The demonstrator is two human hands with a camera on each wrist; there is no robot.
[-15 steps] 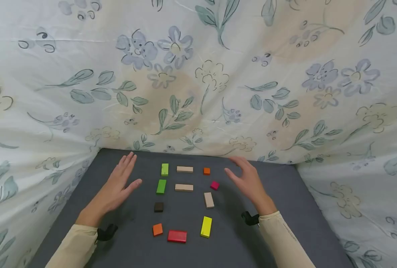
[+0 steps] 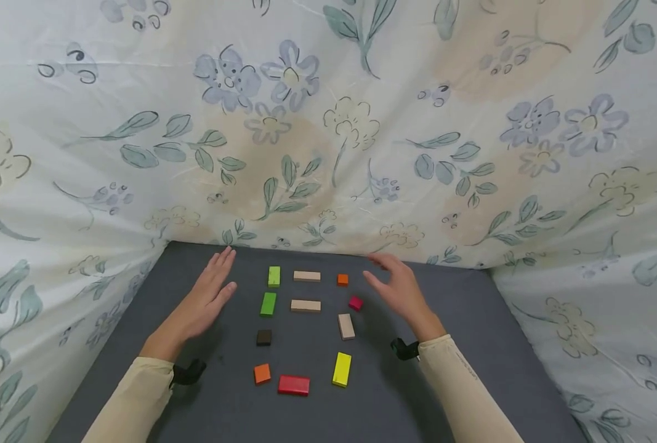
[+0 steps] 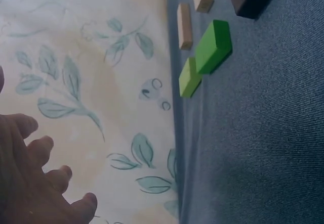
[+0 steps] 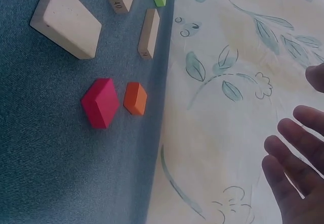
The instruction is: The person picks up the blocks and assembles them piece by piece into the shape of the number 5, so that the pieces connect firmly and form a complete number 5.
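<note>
My left hand point(image 2: 202, 303) hovers above the dark cloth left of the blocks, fingers extended and holding nothing. A light green block point(image 2: 274, 276) and a darker green block point(image 2: 268, 304) lie nearest to it. On the other side, my right hand point(image 2: 399, 291) hangs over the cloth with relaxed fingers, touching nothing. Close to it are a crimson block point(image 2: 356, 303), an orange cube point(image 2: 342, 280) and a short wooden block point(image 2: 346, 327). Two longer wooden blocks, an upper one point(image 2: 307, 277) and a lower one point(image 2: 306, 306), lie between the hands.
Nearer to me lie a dark brown block point(image 2: 264, 338), another orange block point(image 2: 262, 373), a red block point(image 2: 294, 385) and a yellow block point(image 2: 342, 369). The blocks rest apart on dark grey cloth point(image 2: 306, 421). Floral fabric point(image 2: 328, 154) rises behind and at both sides.
Both hands have shifted slightly inward, the left toward the right and the right toward the left. The blocks keep their arrangement; the whole view has tilted a little.
</note>
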